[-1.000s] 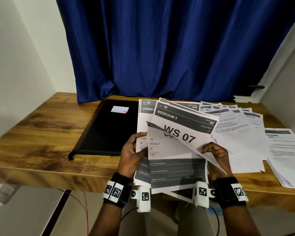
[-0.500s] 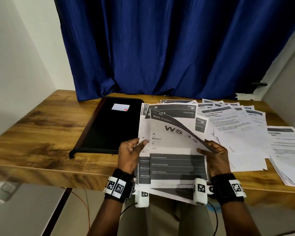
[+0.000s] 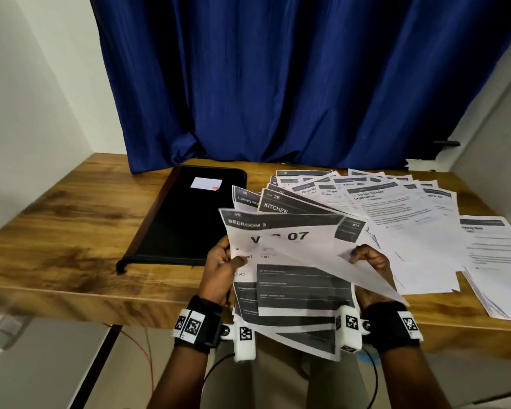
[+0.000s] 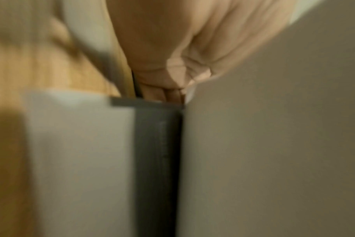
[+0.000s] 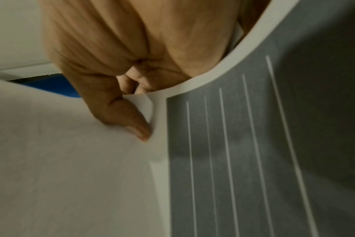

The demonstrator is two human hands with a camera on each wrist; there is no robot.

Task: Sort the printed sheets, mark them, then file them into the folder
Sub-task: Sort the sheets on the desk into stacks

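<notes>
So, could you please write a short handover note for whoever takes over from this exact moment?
Left hand grips the stack of dark-header sheets at its left edge, over the table's near edge.
Right hand pinches the BEDROOM 3 sheet, lifted off the stack.
Black folder lies closed on the table, left of the sheets.
More sheets are fanned out on the right.
Done: sorting under way.
Left: finish sorting, marking, filing. No pen visible.

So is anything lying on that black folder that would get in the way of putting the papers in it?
Nothing visible lies on the black folder except its own small white label. It is closed, so it needs opening first. The held sheets, gripped by the left hand and right hand, hover just to its right.
</notes>
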